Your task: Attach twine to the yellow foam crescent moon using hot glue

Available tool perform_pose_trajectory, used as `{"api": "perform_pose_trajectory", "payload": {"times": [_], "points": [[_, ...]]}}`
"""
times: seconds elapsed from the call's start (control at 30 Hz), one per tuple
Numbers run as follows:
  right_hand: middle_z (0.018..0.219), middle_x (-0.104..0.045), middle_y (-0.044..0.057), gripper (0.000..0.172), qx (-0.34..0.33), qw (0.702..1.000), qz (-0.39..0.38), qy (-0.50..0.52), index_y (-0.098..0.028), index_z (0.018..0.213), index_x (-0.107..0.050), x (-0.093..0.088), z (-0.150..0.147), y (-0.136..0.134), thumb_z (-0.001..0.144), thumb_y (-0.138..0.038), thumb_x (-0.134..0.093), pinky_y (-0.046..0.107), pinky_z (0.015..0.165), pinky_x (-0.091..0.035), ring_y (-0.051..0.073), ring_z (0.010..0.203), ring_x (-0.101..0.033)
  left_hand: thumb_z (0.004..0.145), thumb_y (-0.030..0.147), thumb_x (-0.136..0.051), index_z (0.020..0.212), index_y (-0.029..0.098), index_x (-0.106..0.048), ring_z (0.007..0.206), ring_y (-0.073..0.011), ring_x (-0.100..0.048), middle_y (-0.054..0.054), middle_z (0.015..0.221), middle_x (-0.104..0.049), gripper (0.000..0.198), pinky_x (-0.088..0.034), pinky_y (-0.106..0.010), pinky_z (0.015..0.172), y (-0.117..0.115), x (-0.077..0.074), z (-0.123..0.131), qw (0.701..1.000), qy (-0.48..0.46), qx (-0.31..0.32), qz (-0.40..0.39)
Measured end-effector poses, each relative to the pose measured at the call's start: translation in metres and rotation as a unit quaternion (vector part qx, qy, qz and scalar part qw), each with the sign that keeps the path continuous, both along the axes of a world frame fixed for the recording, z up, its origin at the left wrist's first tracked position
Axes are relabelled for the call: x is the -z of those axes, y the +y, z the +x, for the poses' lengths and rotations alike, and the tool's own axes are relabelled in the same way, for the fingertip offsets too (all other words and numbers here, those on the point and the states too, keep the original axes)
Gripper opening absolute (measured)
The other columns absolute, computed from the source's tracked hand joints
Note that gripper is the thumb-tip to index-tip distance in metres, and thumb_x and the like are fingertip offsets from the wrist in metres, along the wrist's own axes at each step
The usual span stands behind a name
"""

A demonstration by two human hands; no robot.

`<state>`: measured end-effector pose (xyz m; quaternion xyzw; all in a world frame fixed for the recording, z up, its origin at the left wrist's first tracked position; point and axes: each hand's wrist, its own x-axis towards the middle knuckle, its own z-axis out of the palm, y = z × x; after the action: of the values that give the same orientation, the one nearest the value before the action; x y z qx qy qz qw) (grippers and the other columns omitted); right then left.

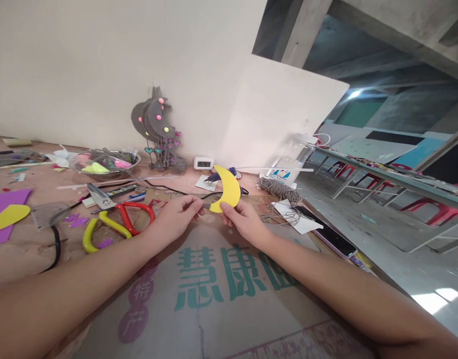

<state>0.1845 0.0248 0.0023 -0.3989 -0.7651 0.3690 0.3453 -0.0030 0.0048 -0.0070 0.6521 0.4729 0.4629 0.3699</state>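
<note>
A flat yellow crescent moon cutout [232,187] stands upright in my right hand [243,220], with the thumb pressed on its lower part. My left hand [180,213] is closed beside the moon's lower tip. Between its fingertips and the tip shows a small greyish piece [206,205], too small to name. Both hands are above a cardboard sheet [165,319] with green and purple printing. Behind the moon lies a dark blue glue gun [214,176], partly covered. Scissors with red and yellow handles [106,224] rest left of my left hand.
Grey moon ornaments [154,117] hang against the white wall. A bowl [129,168] of craft pieces and a small digital clock [203,163] stand at the back. To the right are grey yarn [279,188], a phone [332,234] and a plastic jug [292,159]. Purple foam [17,199] lies left.
</note>
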Motion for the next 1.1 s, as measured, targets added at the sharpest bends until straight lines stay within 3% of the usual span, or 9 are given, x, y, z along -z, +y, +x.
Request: {"api": "perform_pose_trajectory", "payload": {"times": [0.3, 0.53, 0.67, 0.87, 1.1], "points": [[0.054, -0.042, -0.004, 0.039, -0.001, 1.000, 0.027, -0.001, -0.015, 0.061, -0.044, 0.000, 0.002, 0.000, 0.087, -0.043, -0.038, 0.021, 0.049, -0.031, 0.007, 0.048, -0.037, 0.076, 0.049, -0.049, 0.082, 0.019, -0.061, 0.069, -0.0141, -0.053, 0.000, 0.077, -0.062, 0.032, -0.041, -0.023, 0.062, -0.007, -0.010, 0.002, 0.999, 0.044, -0.011, -0.029], [0.053, -0.041, -0.004, 0.039, 0.008, 1.000, 0.027, -0.001, -0.015, 0.060, -0.042, -0.003, 0.002, -0.001, 0.086, -0.045, -0.037, 0.021, 0.049, -0.030, 0.007, 0.049, -0.037, 0.076, 0.046, -0.047, 0.078, 0.019, -0.059, 0.065, -0.0130, -0.050, 0.001, 0.071, -0.058, 0.030, -0.037, -0.023, 0.058, -0.007, -0.008, 0.001, 0.998, 0.059, 0.002, -0.027], [0.055, -0.041, -0.004, 0.036, -0.027, 0.999, 0.018, 0.036, -0.016, 0.064, -0.041, -0.005, 0.002, -0.001, 0.085, -0.045, -0.041, 0.021, 0.051, -0.031, 0.008, 0.051, -0.037, 0.077, 0.047, -0.046, 0.071, 0.017, -0.055, 0.056, -0.0114, -0.045, 0.003, 0.059, -0.050, 0.031, -0.034, -0.022, 0.053, -0.001, -0.003, -0.001, 0.999, 0.024, -0.009, -0.021], [0.059, -0.044, -0.002, 0.034, -0.096, 0.992, -0.037, 0.075, -0.017, 0.066, -0.041, -0.007, 0.002, 0.000, 0.087, -0.044, -0.037, 0.023, 0.054, -0.034, 0.009, 0.054, -0.041, 0.076, 0.047, -0.049, 0.071, 0.017, -0.052, 0.053, -0.0107, -0.043, 0.003, 0.057, -0.048, 0.030, -0.033, -0.021, 0.052, 0.004, 0.002, -0.002, 0.998, -0.054, -0.012, -0.035], [0.056, -0.041, -0.005, 0.023, -0.077, 0.992, -0.065, 0.071, -0.018, 0.067, -0.040, -0.006, 0.001, 0.000, 0.084, -0.033, -0.045, 0.020, 0.049, -0.033, 0.007, 0.049, -0.037, 0.077, 0.046, -0.048, 0.072, 0.017, -0.053, 0.056, -0.0104, -0.044, 0.003, 0.059, -0.049, 0.029, -0.033, -0.021, 0.053, 0.004, 0.001, -0.002, 0.999, -0.039, -0.013, -0.028]]}}
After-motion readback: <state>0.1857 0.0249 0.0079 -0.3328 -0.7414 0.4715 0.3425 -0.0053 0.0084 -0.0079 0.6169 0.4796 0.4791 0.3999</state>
